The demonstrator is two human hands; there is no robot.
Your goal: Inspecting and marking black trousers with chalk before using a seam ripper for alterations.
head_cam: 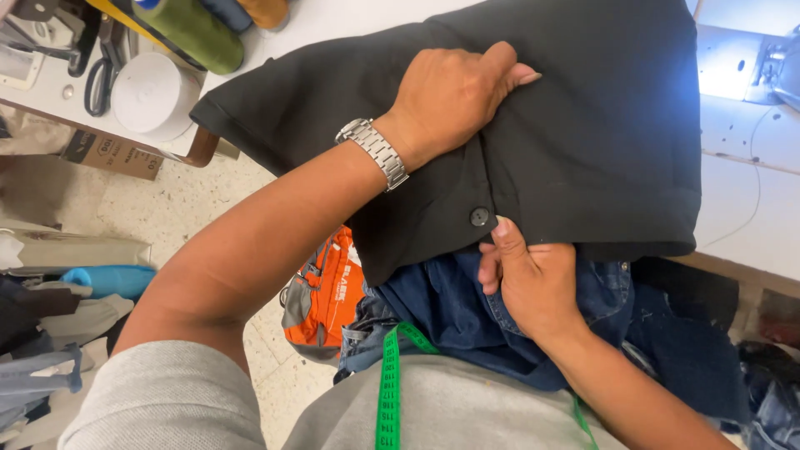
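Green tape measure (389, 383) hangs nearest; both hands' fingers (508, 71) pinch black trousers (600, 133), right hand (533, 283) beside button (479, 217).

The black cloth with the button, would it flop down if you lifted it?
Probably floppy: the black cloth drapes over the table edge and creases under the left hand. Likely light, since the right hand pinches its hem by the button.

Grey short-sleeved top (167, 400), silver metal-link wristwatch (373, 150) on left wrist, green measuring tape (389, 383) draped over chest
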